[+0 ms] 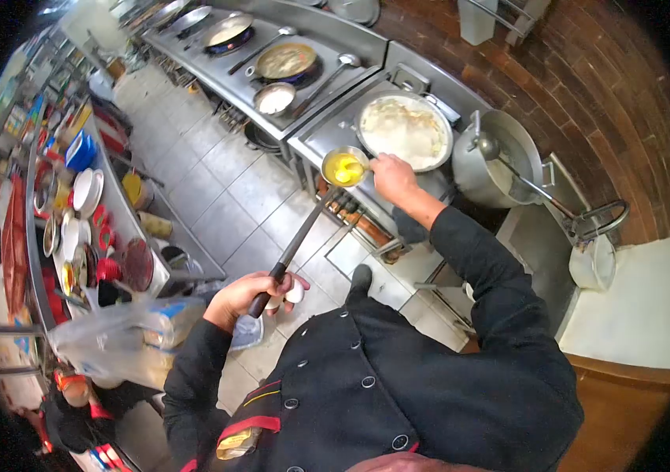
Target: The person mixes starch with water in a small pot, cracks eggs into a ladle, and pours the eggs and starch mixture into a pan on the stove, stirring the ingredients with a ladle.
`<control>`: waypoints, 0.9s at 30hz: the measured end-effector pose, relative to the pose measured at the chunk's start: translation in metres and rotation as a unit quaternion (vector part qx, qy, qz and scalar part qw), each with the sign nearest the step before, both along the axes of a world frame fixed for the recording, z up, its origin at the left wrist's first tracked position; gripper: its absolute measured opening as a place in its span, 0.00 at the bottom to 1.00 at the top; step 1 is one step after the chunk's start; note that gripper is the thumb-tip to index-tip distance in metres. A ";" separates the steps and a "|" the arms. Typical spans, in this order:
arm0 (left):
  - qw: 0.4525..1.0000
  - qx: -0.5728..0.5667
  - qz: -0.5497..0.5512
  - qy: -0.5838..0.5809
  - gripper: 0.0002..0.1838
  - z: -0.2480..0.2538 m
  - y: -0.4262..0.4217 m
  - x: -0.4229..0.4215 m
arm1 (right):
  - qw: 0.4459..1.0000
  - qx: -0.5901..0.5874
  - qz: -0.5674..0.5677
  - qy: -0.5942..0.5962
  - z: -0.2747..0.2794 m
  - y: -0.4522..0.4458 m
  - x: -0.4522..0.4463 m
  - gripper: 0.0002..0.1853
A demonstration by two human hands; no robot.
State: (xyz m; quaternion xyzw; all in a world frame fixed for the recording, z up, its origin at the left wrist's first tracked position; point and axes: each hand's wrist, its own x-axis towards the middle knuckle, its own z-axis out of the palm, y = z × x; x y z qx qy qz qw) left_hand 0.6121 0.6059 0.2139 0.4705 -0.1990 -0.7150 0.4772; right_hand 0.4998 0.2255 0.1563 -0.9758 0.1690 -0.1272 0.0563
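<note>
My left hand [250, 297] is closed around the dark handle of a long ladle [301, 236], with white eggs or eggshells [295, 293] also tucked in its fingers. The metal bowl of the ladle contains yellow egg yolk [344, 167] and clear liquid. At the bowl's right rim is my right hand [394, 179], its fingers pinched together. Whatever it grips there is too small to make out. Just beyond that hand, a large round pan [406, 130] on the stove is filled with a pale, creamy mixture.
A tall pot [492, 161] with a ladle in it stands at right. Along the range [323, 94] are a pan of brownish food [286, 60], a small white-filled pot [275, 99] and other pans. On the left, plates [88, 191] crowd a counter; a plastic bag [126, 334] hangs nearby.
</note>
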 end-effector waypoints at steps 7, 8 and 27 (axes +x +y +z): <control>0.998 0.008 -0.064 -0.007 0.11 -0.007 -0.148 0.024 | 0.993 0.089 -0.073 -0.016 -0.013 -0.127 -0.012 0.11; 0.997 0.028 -0.074 -0.016 0.13 -0.007 -0.164 0.027 | 0.993 0.091 -0.069 -0.019 -0.018 -0.140 -0.010 0.11; 0.985 0.035 -0.167 -0.027 0.21 -0.031 -0.316 0.113 | 0.939 0.232 -0.239 -0.083 -0.049 -0.244 0.023 0.15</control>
